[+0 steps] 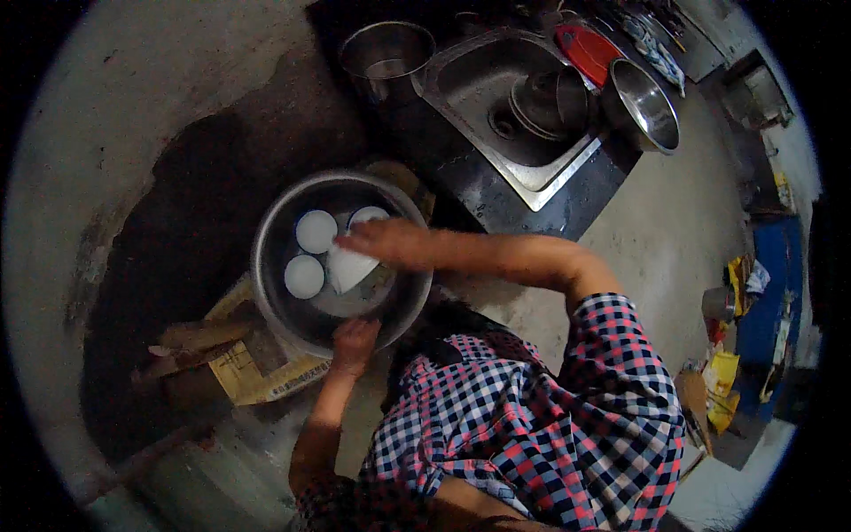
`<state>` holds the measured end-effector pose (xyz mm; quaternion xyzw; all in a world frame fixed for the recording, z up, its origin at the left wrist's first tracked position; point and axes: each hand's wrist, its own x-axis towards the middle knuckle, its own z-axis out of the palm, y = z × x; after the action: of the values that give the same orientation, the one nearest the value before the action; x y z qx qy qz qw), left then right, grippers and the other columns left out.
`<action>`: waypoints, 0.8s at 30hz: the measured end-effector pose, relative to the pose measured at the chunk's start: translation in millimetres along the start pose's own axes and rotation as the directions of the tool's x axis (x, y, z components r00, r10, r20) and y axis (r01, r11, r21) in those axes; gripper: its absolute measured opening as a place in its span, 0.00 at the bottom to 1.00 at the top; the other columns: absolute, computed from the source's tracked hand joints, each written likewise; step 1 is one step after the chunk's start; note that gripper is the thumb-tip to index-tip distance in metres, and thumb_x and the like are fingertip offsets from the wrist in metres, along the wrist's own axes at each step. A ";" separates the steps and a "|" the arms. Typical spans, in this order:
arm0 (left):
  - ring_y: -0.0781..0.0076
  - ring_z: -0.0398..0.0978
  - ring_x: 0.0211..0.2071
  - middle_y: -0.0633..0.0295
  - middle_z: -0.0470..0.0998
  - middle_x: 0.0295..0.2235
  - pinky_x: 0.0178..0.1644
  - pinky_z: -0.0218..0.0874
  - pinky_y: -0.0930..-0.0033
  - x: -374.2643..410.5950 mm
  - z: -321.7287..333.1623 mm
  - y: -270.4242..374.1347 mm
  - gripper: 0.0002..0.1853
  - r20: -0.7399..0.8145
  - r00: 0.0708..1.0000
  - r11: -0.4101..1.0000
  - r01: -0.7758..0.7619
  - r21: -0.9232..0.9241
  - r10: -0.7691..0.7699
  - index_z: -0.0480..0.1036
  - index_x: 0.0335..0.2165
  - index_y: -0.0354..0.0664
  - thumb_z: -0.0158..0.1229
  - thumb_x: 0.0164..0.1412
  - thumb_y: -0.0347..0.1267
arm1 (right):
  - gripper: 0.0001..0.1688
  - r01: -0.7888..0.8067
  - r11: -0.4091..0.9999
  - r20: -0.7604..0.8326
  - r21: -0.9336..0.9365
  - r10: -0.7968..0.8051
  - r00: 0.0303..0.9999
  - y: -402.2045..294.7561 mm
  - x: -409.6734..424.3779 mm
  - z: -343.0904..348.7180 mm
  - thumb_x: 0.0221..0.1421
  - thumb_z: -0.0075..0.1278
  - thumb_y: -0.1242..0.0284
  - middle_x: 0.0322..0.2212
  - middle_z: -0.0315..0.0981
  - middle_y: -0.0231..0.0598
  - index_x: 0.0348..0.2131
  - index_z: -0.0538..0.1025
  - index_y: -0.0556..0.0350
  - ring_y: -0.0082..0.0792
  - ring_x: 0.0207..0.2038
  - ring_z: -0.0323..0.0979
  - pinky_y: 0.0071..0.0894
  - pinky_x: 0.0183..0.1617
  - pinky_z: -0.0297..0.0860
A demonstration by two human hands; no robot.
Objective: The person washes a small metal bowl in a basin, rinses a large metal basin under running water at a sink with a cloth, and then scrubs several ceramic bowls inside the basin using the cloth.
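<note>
A wide metal basin (266, 292) stands low before me. Inside it, two round white pieces, likely bowls or cups, sit at the left: one upper (316, 231) and one lower (304, 276). A third white piece (369, 215) with a blue edge is partly hidden behind my right hand (392, 244). That hand reaches in from the right, its fingers on a tilted white bowl (352, 269); slight blur softens the fingertips. My left hand (355, 344) grips the basin's near rim, fingers over the inner side.
A steel sink (465, 73) set in a dark counter (485, 206) holds a dark pan (552, 106). Metal bowls stand at its left (385, 66) and right (641, 106), beside a red board or tray (588, 53). Torn cardboard (266, 389) lies below the basin. Dark wet-looking floor spreads left.
</note>
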<state>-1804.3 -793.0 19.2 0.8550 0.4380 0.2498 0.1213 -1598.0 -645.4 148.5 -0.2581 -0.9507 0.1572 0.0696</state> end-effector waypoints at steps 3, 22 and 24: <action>0.62 0.70 0.24 0.59 0.71 0.21 0.28 0.60 0.65 -19.3 9.7 -7.1 0.05 0.044 0.950 0.946 0.311 -0.095 -0.308 0.72 0.23 0.43 0.55 0.44 0.32 | 0.40 0.067 0.996 -0.420 0.051 -0.039 0.907 44.3 -32.7 -47.1 0.32 0.47 0.86 0.47 0.57 0.47 0.50 0.57 0.54 0.45 0.50 0.58 0.37 0.51 0.59; 0.81 0.69 0.21 0.68 0.72 0.18 0.24 0.59 0.77 -32.5 -5.0 21.9 0.11 0.197 0.437 0.187 0.690 -0.699 -0.877 0.72 0.25 0.41 0.55 0.48 0.38 | 0.12 -0.327 -0.039 0.238 0.944 0.765 0.598 356.6 -172.8 32.0 0.45 0.47 0.68 0.23 0.69 0.35 0.30 0.71 0.57 0.33 0.25 0.67 0.32 0.31 0.65; 0.81 0.69 0.21 0.68 0.72 0.18 0.24 0.60 0.77 -30.8 3.9 22.7 0.11 0.232 0.418 0.147 0.699 -0.700 -0.878 0.72 0.25 0.41 0.55 0.48 0.38 | 0.13 -0.151 -0.306 0.327 0.940 0.682 0.654 374.2 -167.6 42.9 0.44 0.49 0.67 0.22 0.69 0.35 0.28 0.72 0.58 0.32 0.23 0.67 0.31 0.31 0.65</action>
<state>-1801.7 -831.2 15.7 0.3334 0.6959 0.3915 0.5013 -1288.0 -436.8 -25.7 -0.4775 -0.3099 0.7478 0.3417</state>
